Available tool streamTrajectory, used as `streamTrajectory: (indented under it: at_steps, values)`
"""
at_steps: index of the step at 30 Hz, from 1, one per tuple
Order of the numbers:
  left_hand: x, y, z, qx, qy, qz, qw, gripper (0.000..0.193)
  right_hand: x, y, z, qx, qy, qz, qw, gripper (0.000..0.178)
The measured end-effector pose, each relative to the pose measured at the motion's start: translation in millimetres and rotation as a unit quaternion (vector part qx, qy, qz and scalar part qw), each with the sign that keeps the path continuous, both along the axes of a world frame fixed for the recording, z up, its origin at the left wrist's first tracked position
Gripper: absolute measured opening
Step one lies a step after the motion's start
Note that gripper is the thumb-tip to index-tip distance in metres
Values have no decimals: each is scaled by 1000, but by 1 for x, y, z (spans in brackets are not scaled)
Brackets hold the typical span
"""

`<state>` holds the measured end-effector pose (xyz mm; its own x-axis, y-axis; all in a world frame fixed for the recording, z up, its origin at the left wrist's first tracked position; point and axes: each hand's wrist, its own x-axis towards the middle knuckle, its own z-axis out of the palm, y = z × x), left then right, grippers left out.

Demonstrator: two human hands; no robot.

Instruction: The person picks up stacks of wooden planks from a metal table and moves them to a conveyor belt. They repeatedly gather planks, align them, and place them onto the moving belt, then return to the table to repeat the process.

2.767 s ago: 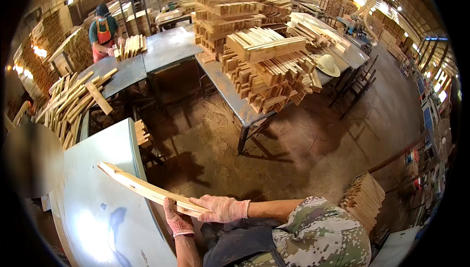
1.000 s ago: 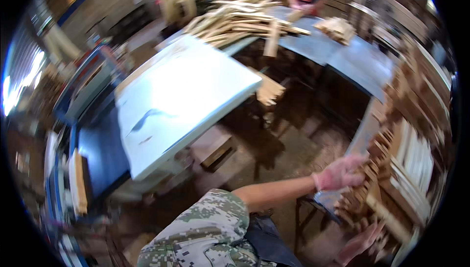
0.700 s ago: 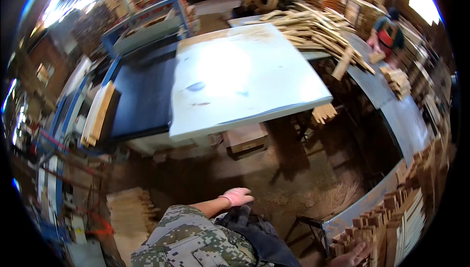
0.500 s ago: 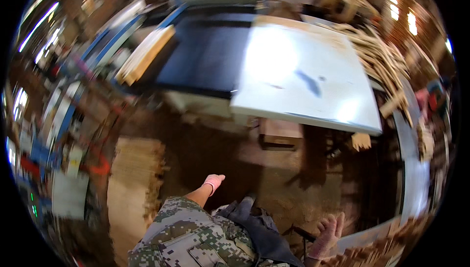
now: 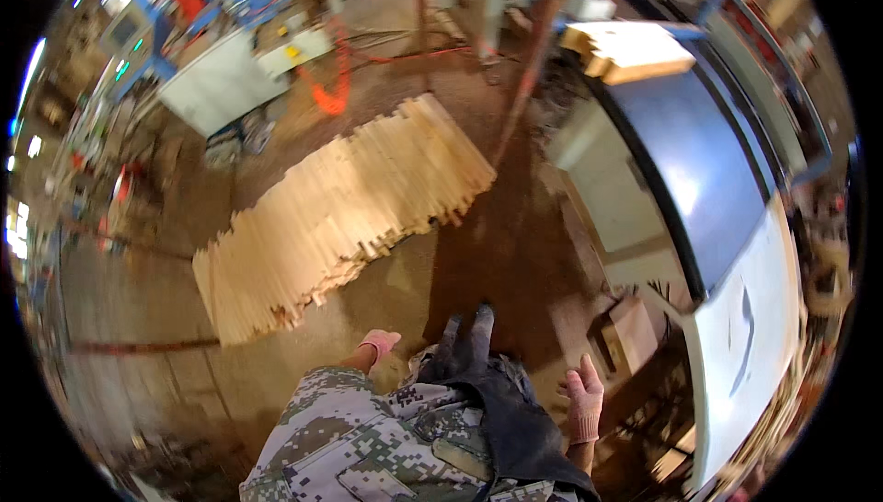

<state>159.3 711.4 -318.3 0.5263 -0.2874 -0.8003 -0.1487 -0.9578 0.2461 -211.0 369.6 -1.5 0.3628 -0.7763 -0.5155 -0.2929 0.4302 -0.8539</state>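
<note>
Hanging near planks [image 5: 345, 212] — left hand [image 5: 380, 343], closure unclear; right hand [image 5: 583, 399] spread — green-lit panel [image 5: 125, 60] unreadable

Woodworking workshop: stacked boards [image 5: 345, 217], machinery [image 5: 704, 171]

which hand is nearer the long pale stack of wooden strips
Left. The pink-gloved left hand is apart from the long pale stack of wooden strips, just below its near edge in view; the pink-gloved right hand is farther off, lower right.

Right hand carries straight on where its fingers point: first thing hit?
For the right hand, probably the pale side panel of the black-topped machine, passing left of the box; depth is unclear.
</note>
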Motion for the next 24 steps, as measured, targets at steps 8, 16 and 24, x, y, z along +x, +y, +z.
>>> streamTrajectory:
  at_steps: [8,16,24]
  values:
    - [-8,24,60,-153,47,436,886,46,187,-97,-25,44,75,308,947,74]
    - [-72,15,11,-44,223,478,848,33,361,-199,-104,125,179,471,855,80]
    - [17,-125,-35,-64,92,610,784,52,480,-298,-272,158,313,499,793,79]
